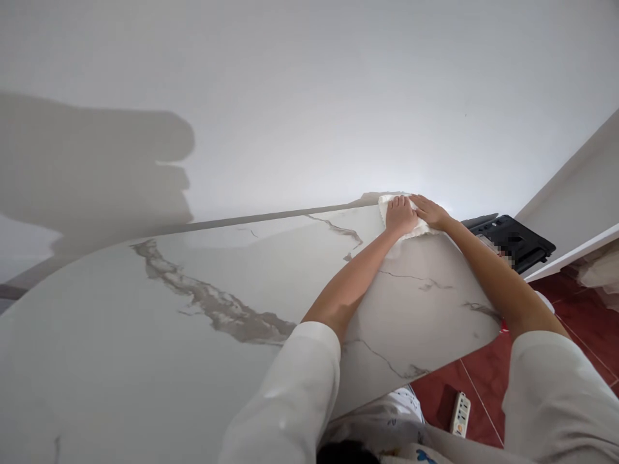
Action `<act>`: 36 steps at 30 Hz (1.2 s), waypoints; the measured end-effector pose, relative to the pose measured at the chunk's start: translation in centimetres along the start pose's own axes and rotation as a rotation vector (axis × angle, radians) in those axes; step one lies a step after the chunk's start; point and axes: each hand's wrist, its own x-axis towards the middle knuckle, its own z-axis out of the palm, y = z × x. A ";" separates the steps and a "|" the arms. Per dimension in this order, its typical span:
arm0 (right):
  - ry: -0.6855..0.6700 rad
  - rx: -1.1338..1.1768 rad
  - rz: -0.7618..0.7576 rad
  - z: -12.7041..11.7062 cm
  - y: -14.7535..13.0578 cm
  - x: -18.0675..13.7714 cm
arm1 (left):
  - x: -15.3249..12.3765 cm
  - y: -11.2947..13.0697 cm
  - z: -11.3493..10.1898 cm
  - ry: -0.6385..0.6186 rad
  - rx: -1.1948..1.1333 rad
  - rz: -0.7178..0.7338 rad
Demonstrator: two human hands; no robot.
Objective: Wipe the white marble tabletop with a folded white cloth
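Note:
Both my arms reach across a white marble-patterned tabletop [193, 335] to its far right corner by the wall. My left hand [400, 215] presses down on a white cloth [387, 205] with curled fingers. My right hand [430, 211] lies flat on the same cloth [422, 227], fingers spread, just to the right of the left hand. The cloth sits at the table's far edge and is mostly covered by the two hands.
A white wall [309, 96] rises right behind the table. A black case-like object [512, 241] lies beyond the right edge. Below, on the red tiled floor [483, 380], lies a white power strip [460, 414]. A white ledge [570, 254] runs at the right.

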 end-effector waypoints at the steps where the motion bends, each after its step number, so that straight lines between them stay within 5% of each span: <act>1: 0.003 -0.016 -0.035 0.0 0.0 -0.8 | -0.7 0.5 0.0 -0.006 0.004 0.004; 10: -0.037 -0.106 0.041 -1.6 -2.5 -11.1 | -8.1 6.1 -1.0 -0.011 -0.036 0.106; 15: -0.052 -0.152 0.073 -3.2 -7.3 -17.7 | -14.1 8.7 -2.6 -0.050 -0.042 0.164; 19: -0.085 -0.162 0.041 -4.2 -12.8 -21.5 | -19.3 8.3 -4.6 -0.106 -0.044 0.243; 26: -0.068 -0.124 -0.009 -3.2 -24.9 -20.4 | -26.7 1.3 -9.6 -0.226 -0.043 0.259; 36: -0.035 0.107 -0.116 1.3 -43.7 -11.8 | -37.2 -15.7 -18.2 -0.173 0.143 0.130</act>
